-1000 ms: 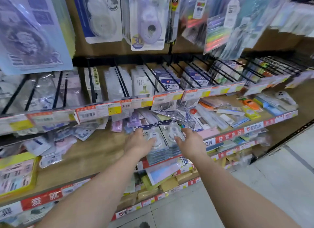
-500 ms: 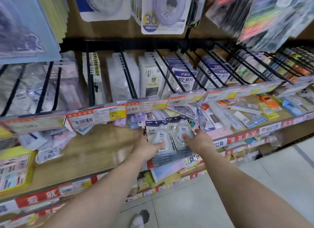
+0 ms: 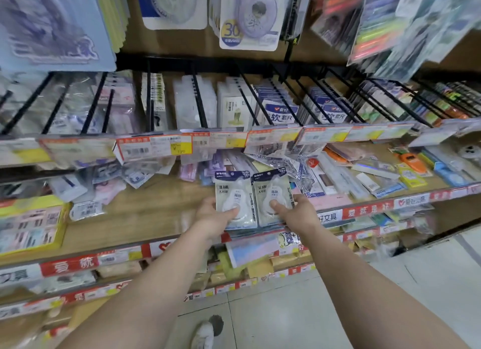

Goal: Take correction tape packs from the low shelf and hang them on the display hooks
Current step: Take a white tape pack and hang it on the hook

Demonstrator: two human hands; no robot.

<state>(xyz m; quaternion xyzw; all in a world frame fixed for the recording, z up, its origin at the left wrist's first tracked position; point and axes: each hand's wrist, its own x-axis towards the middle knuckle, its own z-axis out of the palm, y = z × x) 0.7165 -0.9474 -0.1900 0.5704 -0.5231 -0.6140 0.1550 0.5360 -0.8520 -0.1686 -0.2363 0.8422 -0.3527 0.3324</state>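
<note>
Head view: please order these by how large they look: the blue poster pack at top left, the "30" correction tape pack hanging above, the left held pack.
1. blue poster pack, nearer the camera
2. "30" pack
3. left held pack

One wide camera sat on my head and looked forward and down along both forearms. It faced the low shelf (image 3: 161,226) close by, with the display hooks (image 3: 200,101) beyond and floor (image 3: 286,309) nearest.
</note>
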